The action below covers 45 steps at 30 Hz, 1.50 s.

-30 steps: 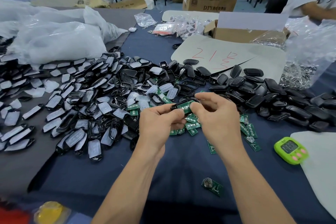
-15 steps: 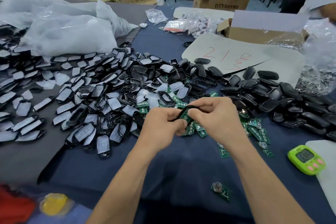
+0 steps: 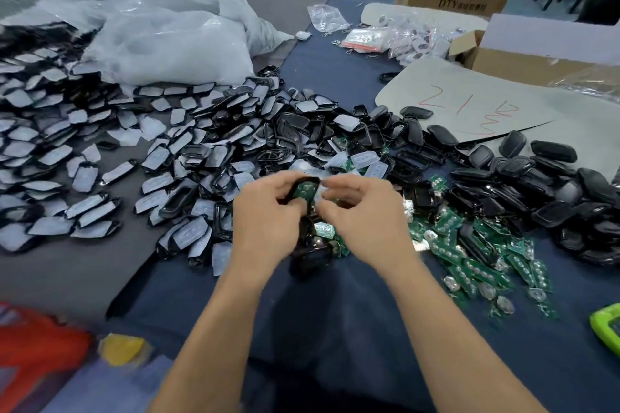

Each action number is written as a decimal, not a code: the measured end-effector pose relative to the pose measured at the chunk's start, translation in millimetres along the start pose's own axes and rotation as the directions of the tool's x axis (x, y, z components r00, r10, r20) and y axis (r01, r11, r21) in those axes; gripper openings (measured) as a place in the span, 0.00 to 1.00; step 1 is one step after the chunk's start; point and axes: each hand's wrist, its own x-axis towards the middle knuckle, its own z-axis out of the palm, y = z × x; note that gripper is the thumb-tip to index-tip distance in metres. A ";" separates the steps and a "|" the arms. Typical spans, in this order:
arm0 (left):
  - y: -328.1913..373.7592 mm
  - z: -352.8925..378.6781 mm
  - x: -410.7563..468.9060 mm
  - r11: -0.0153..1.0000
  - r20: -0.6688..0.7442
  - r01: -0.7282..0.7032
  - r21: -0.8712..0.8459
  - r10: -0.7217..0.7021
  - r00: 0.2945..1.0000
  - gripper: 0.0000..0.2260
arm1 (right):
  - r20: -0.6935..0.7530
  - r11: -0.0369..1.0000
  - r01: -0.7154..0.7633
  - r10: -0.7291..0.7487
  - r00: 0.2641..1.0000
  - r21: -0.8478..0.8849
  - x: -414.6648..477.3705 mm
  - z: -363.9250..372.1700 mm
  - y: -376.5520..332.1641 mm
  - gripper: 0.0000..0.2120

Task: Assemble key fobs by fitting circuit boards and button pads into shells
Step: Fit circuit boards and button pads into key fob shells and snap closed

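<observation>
One black shell (image 3: 292,189) sits up in the air between the two hands, just above the middle of the blue cloth (image 3: 335,329), and a green circuit board (image 3: 304,190) lies inside it. The left hand (image 3: 268,225) has its fingers and thumb curled round the shell and holds it from the left side. The right hand (image 3: 364,221) has its fingers bent in, and the fingertips (image 3: 332,182) seem to pinch a small pale thing (image 3: 318,193) right beside the board; it may be a button pad, but it is too blurry to be sure. I think the step now is to get the board sitting flat and then lay the pad on top. To do it well, the left hand should hold the shell steady by its edges and not cover the open face. The right hand should line up the pad with the round spots on the board, then push down softly all round, not hard in one corner, so nothing bends or pops out. More green boards (image 3: 469,258) are spread to the right, near enough to reach. Clear button pads (image 3: 365,157) lie just behind the hands. A big heap of shells with white film (image 3: 100,161) fills the left, and dark shell halves (image 3: 536,198) pile up on the right. A green timer (image 3: 607,325) peeks in at the right edge
</observation>
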 end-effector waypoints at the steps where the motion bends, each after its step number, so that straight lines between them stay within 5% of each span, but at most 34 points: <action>1: -5.1 -9.0 5.3 0.996 -0.077 0.050 -0.077 -0.056 0.995 0.22 | -0.013 1.000 -0.010 0.010 1.000 0.007 1.7 7.5 -1.4 0.12; 4: -19.9 -40.4 18.5 0.844 -0.113 0.169 -0.508 -0.260 0.959 0.16 | 0.056 0.993 0.034 -0.028 0.998 -0.111 10.2 25.4 -5.8 0.13; 6: -30.0 -62.8 23.9 0.760 -0.113 0.163 -0.629 -0.296 0.948 0.14 | 0.160 0.978 0.090 -0.060 0.985 -0.188 14.6 38.7 -11.0 0.12; 14: -54.3 -107.9 33.5 0.743 -0.271 0.141 -0.654 -0.404 0.874 0.18 | 0.398 0.930 0.231 -0.103 0.912 -0.288 40.3 87.1 -42.0 0.15; 19: -62.8 -114.7 38.1 0.766 -0.292 0.159 -0.623 -0.416 0.861 0.18 | 0.691 0.791 0.506 -0.152 0.706 -0.343 30.0 92.0 -50.8 0.15; 21: -63.3 -114.1 38.9 0.772 -0.280 0.158 -0.616 -0.402 0.872 0.18 | 0.686 0.673 0.613 -0.212 0.696 -0.414 25.2 93.3 -44.5 0.17; 23: -62.9 -111.9 38.9 0.765 -0.262 0.156 -0.624 -0.393 0.882 0.18 | 0.639 0.664 0.615 -0.261 0.724 -0.426 21.1 93.7 -37.6 0.16; 29: -55.8 -99.3 31.6 0.772 -0.223 0.154 -0.617 -0.358 0.907 0.18 | 0.439 0.805 0.431 -0.241 0.866 -0.408 18.0 83.8 -30.4 0.10; 33: -47.2 -85.9 24.8 0.770 -0.179 0.149 -0.620 -0.324 0.929 0.18 | 0.144 1.000 0.001 -0.006 0.990 0.030 19.7 59.6 -28.8 0.10; 38: -37.0 -63.8 14.6 0.754 -0.077 0.203 -0.625 -0.318 0.945 0.18 | 0.184 0.773 -0.353 0.301 0.936 0.527 12.7 25.7 -18.1 0.12; 45: -17.8 -5.0 -8.1 0.764 0.226 0.351 -0.541 -0.269 0.936 0.20 | 0.251 0.564 -0.450 0.397 0.883 0.693 -8.6 -6.1 -1.0 0.10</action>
